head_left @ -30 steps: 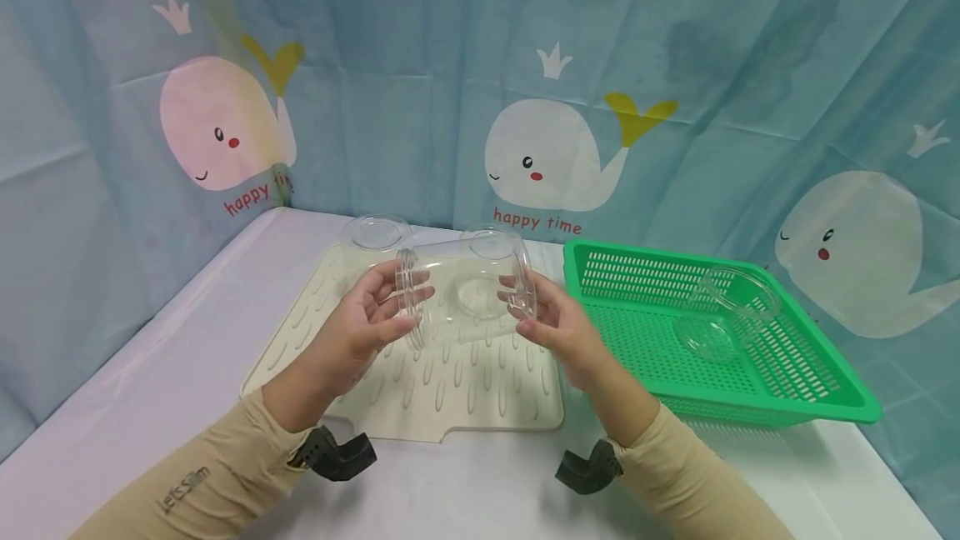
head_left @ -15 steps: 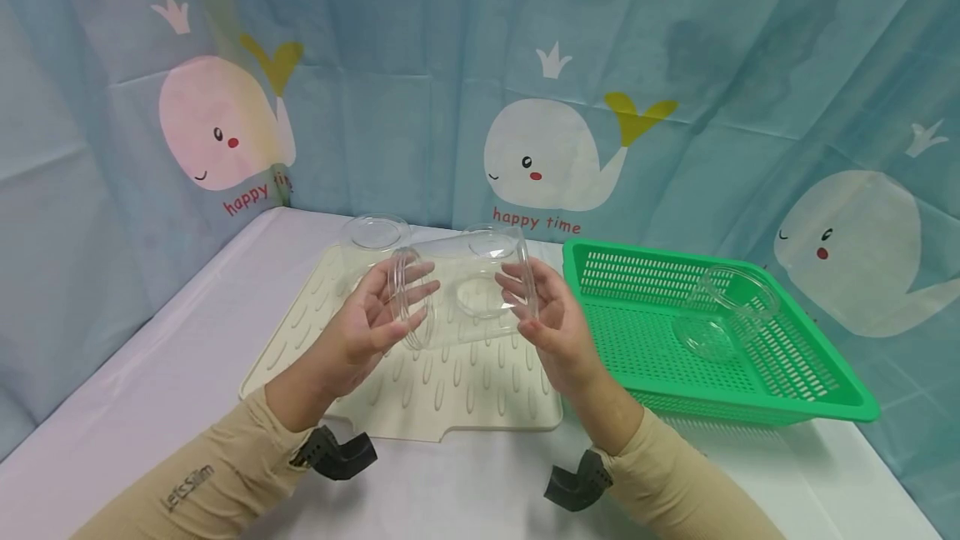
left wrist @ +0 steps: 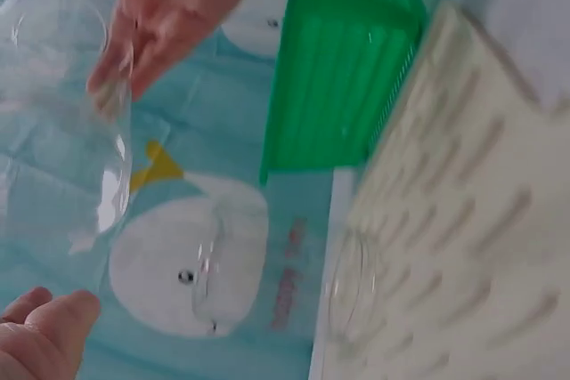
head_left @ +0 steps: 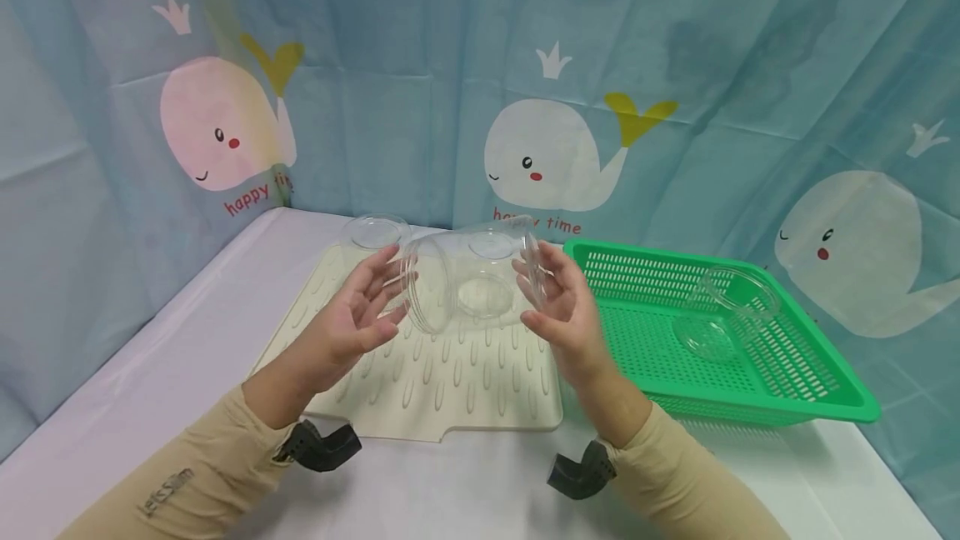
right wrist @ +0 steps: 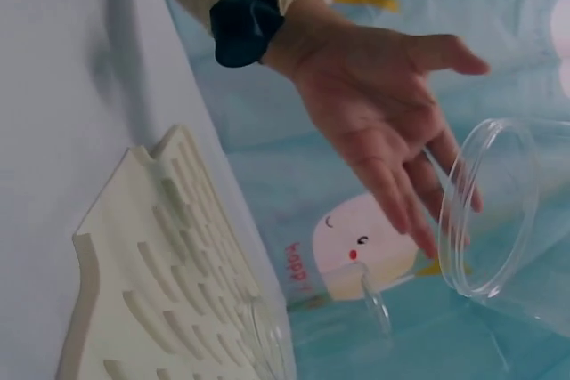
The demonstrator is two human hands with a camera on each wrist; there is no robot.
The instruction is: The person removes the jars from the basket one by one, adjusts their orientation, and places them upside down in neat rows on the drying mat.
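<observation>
The fingers of the left hand are extended and spread; their tips are placed at the threaded rim of a clear jar. The fingers of the right hand are likewise nearly straight and spread about the jar's base; the firmness of the hold cannot be told. The jar is suspended on its side between both hands, its mouth directed toward the left hand and its base end tilted upward. Black wrist mounts are fitted over beige sleeves. Beneath the jar, a cream ridged mat is laid on the white counter. Two further clear jars are stood upright along the mat's rear: a rear-left jar and a rear-middle jar. To the right, a green basket is positioned, in which a tilted clear jar is contained. The rear is bounded by a blue curtain printed with whales.
</observation>
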